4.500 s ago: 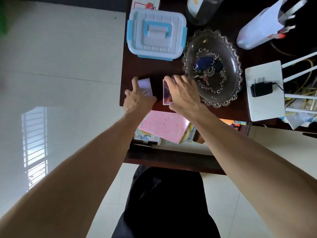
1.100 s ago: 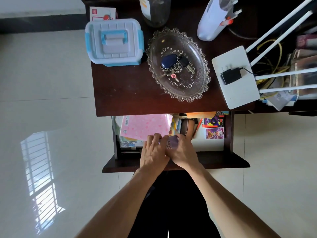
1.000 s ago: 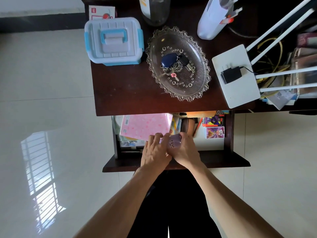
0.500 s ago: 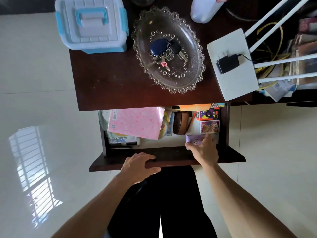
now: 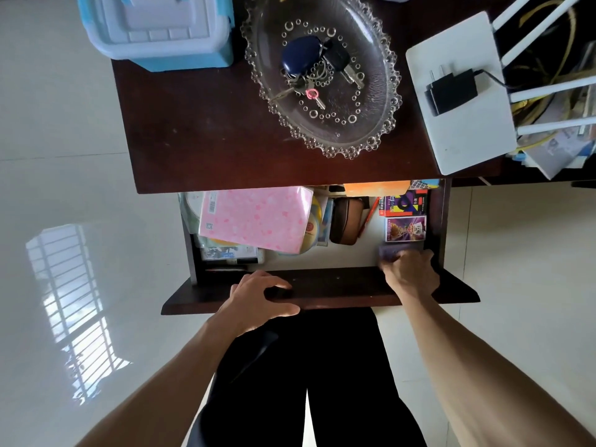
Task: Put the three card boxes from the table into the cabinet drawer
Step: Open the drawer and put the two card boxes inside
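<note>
1. The pale purple card box (image 5: 392,252) lies in the front right corner of the open cabinet drawer (image 5: 335,283), on the drawer's bare white floor. It is the nearest of three boxes set in a row along the drawer's right wall.
2. The right hand (image 5: 409,271) reaches over the drawer's dark front panel. Its fingers are curled down over the purple box and cover most of it. Whether they grip the box or only rest on it cannot be told.
3. Just behind the purple box lies a second card box (image 5: 405,228) with a purple and gold picture. Behind that lies a third card box (image 5: 403,204), red with bold shapes, partly under the table edge. The row likely keeps them tidy in the one clear strip.
4. The left hand (image 5: 258,303) rests on the drawer's front panel, left of the right hand. Its fingers are loosely curved over the top edge and its thumb lies along the front; it holds nothing. It probably steadies the drawer.
5. Left of the boxes in the drawer are a brown case (image 5: 345,221) and a large pink packet (image 5: 256,218) over other clutter, leaving little free room.
6. No card boxes remain on the visible part of the dark table (image 5: 200,130) above the drawer. It carries a glass dish (image 5: 371,124) of keys, a lidded plastic box (image 5: 161,27) and a white router (image 5: 464,137).
</note>
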{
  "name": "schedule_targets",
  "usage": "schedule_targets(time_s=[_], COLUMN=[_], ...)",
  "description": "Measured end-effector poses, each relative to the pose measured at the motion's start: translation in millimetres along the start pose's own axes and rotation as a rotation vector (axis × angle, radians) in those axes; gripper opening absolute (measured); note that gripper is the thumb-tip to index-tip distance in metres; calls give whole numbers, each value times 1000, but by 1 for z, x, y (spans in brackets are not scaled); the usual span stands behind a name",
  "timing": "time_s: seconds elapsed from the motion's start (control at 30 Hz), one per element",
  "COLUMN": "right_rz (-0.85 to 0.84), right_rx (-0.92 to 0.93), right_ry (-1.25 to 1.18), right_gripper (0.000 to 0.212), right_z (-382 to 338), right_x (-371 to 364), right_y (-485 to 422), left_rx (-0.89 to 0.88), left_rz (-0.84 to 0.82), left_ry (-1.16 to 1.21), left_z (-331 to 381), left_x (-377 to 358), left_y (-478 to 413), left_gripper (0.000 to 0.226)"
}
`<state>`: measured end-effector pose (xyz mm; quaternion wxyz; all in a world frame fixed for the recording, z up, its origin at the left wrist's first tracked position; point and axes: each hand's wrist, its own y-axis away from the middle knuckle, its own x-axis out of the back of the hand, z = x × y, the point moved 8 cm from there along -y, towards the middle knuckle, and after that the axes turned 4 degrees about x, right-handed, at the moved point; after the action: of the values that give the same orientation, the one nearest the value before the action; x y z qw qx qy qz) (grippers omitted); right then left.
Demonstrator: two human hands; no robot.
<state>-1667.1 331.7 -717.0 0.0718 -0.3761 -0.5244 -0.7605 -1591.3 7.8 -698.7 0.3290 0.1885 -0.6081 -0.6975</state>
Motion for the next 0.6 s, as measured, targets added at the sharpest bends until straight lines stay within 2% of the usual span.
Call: schedule_targets(time_s=[0.1, 0.27, 0.43, 0.5, 0.6], right_rz=[25, 27, 56, 98, 207], right_rx=[39, 79, 100, 111, 170], right_ry=[107, 204, 272, 225, 145], right_gripper=[57, 48, 39, 46, 69], right_z=[3, 7, 4, 3, 0], right_x=[1, -2, -3, -1, 6], right_y=[-5, -10, -9, -8, -6], left_rx=[2, 22, 27, 32, 36], left_rz=[4, 7, -11, -15, -15], left_ry=[13, 8, 5, 8, 8], left_z=[1, 1, 3, 3, 2], left_x=[0, 2, 2, 2, 2], left_y=[1, 1, 3, 3, 3], left_gripper=[42, 51, 48, 47, 54])
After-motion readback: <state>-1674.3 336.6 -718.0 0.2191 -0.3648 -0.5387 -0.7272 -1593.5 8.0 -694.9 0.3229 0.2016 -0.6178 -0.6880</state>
